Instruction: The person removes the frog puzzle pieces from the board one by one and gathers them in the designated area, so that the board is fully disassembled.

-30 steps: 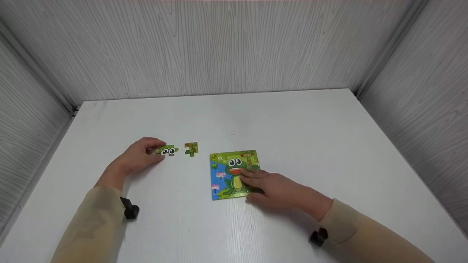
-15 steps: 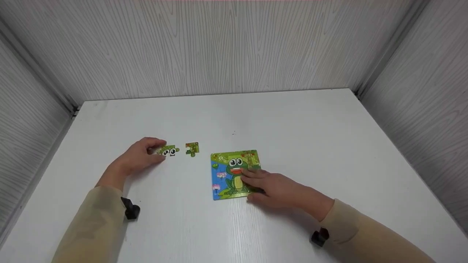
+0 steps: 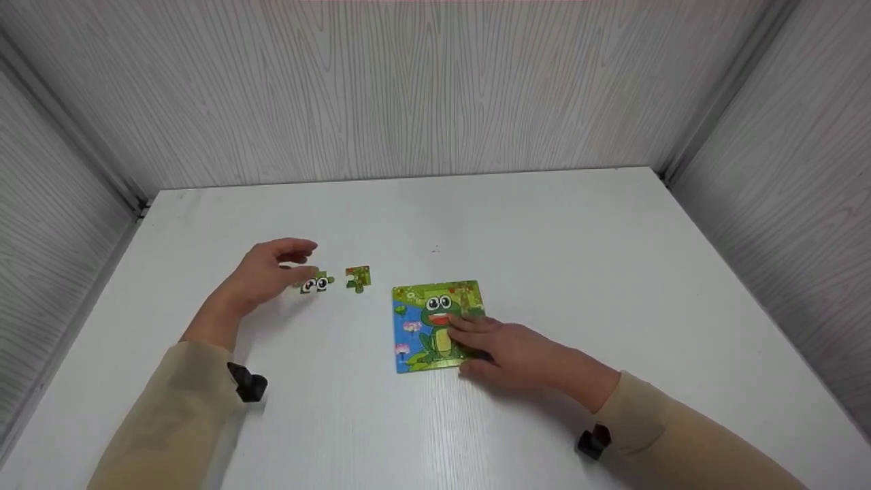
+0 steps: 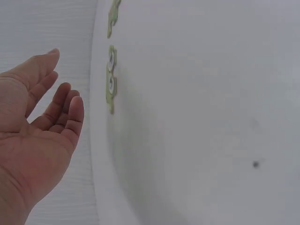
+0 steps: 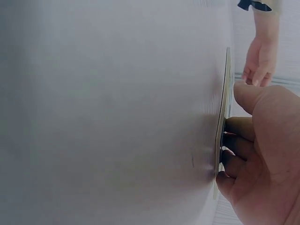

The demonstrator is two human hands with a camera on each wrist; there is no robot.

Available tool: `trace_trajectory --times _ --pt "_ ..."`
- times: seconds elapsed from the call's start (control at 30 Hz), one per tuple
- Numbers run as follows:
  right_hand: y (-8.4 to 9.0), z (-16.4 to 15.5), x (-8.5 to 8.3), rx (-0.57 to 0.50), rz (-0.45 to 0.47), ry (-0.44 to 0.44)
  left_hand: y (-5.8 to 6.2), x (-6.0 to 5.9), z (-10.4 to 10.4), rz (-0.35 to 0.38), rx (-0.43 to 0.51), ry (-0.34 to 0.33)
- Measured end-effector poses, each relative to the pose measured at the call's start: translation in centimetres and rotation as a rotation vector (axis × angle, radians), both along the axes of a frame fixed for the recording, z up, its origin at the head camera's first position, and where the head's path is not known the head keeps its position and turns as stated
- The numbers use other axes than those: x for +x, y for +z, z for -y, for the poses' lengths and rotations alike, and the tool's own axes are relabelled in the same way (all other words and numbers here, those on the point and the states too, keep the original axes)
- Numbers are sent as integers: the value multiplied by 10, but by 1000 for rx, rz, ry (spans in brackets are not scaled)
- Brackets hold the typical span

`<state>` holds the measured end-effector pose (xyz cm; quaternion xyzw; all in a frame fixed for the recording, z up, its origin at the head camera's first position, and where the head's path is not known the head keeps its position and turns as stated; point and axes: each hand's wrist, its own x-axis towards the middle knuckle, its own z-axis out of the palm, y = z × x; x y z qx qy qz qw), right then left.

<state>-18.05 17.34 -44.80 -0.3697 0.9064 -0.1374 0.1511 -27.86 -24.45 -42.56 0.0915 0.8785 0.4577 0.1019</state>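
One eye-printed jigsaw piece lies flat on the white tabletop beside my left hand, whose loosely bent fingers grasp nothing and stand off from the piece in the left wrist view. A strip of tabletop parts its tabbed right edge from a second green jigsaw piece, and another gap parts that from the square frog puzzle. My right hand rests over the puzzle's right edge, fingers laid on the picture without wrapping it. Beyond, bare surface reaches back to the wood-grain panel.
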Motion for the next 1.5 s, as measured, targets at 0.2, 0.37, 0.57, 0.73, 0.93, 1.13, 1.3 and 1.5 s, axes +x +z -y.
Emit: trace_trajectory --times 0.2,0.37,0.57,0.73,0.93,1.13,1.3,1.5 --pt "-1 -1 -2 -8 -10 -1 13 3 -39 -63 7 -64" --pt "-4 -2 -3 -2 4 -14 13 6 -76 -54 6 -153" --pt "-3 -2 -3 10 19 -43 5 5 -110 -64 2 -232" --pt "-2 -3 -3 10 16 -30 -8 4 -128 -41 -10 -290" --pt "-2 -2 -3 1 15 -23 -22 3 -136 -8 -44 -302" --pt "-2 -2 -1 -15 13 -19 -27 3 -135 -15 -76 -348" --pt "0 -1 -2 -11 19 -27 -27 4 -135 -6 -86 -365" --pt "8 5 -2 35 -5 -31 -28 5 -136 -13 -157 -383"
